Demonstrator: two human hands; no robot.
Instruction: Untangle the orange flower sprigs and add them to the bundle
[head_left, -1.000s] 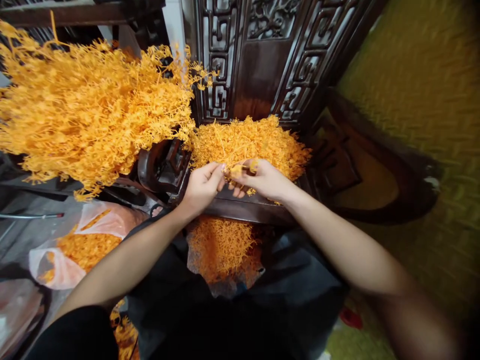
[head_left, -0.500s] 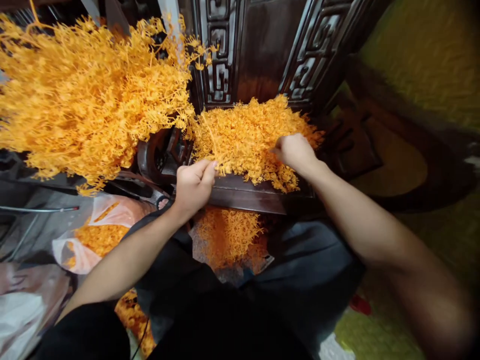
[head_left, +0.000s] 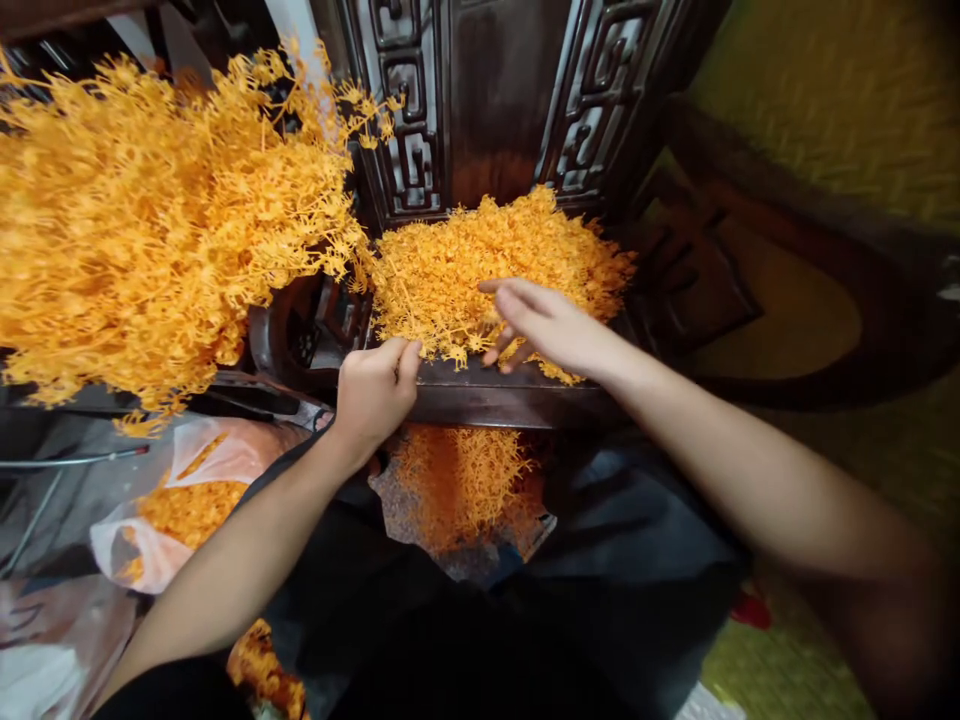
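Note:
Orange plastic flower sprigs [head_left: 510,240] lie in a heap on a dark wooden chair seat [head_left: 510,405] in front of me. At the heap's near left edge, my left hand [head_left: 379,390] is closed in a pinch, thumb against the bent forefinger. A thin orange sprig [head_left: 411,318] appears to run from its fingertips into the heap; the gripped end is hidden. My right hand [head_left: 544,325] hovers over the near side of the heap, fingers apart and holding nothing that I can see.
A larger orange pile [head_left: 150,230] rises at the left beside the chair's curved armrest [head_left: 270,340]. The carved chair back [head_left: 495,100] stands behind the heap. More sprigs [head_left: 465,480] sit between my legs. A plastic bag [head_left: 142,560] with orange pieces is on the floor at left.
My right hand has moved left across the heap, and its fingers have opened from a closed grip. My left hand stays pinched, slightly lower in view. The camera view has shifted a little.

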